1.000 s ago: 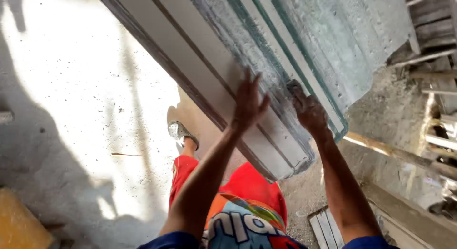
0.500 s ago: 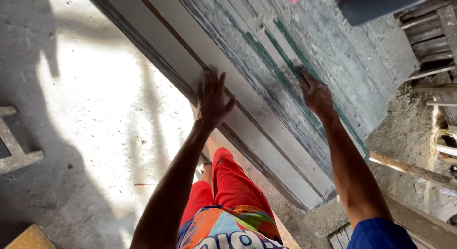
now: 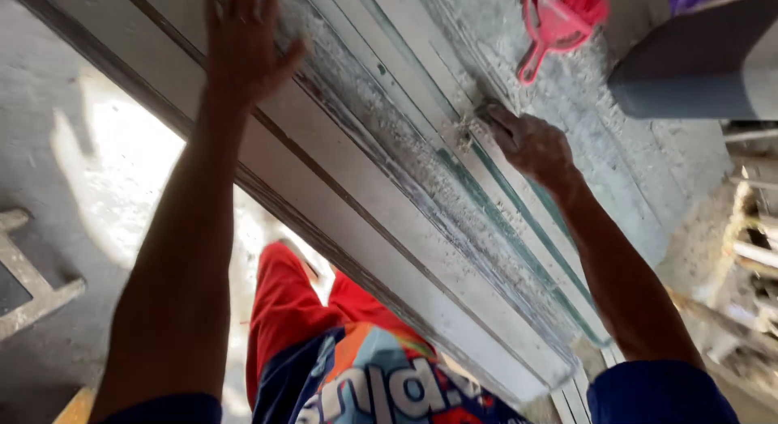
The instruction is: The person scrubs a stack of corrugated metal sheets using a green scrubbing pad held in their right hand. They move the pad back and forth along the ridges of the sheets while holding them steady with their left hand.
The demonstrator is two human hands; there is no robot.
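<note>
As we look down past our own arms, a long grey panel (image 3: 381, 254) of ribbed, dusty strips runs slantwise from upper left to lower right, with a green-edged strip along its right side. Our left hand (image 3: 243, 43) lies flat against the upper part of the panel, fingers spread wide and thumb out, holding nothing. Our right hand (image 3: 527, 144) is curled closed around a small dark tool (image 3: 485, 112), whose tip touches the pale strip just beside the green edge; gritty dust (image 3: 466, 136) gathers at that spot. Compared with half a second ago, both hands sit higher along the panel, the left one now near the top edge of the view, and the panel fills more of the picture. A red dustpan (image 3: 555, 23), only partly seen before, now shows with its handle at upper right, well apart from the right hand, beside a dark grey block (image 3: 697, 63). Below, our red trousers (image 3: 284, 311) and patterned shirt (image 3: 381, 383) stand over the concrete floor (image 3: 73, 157).
</note>
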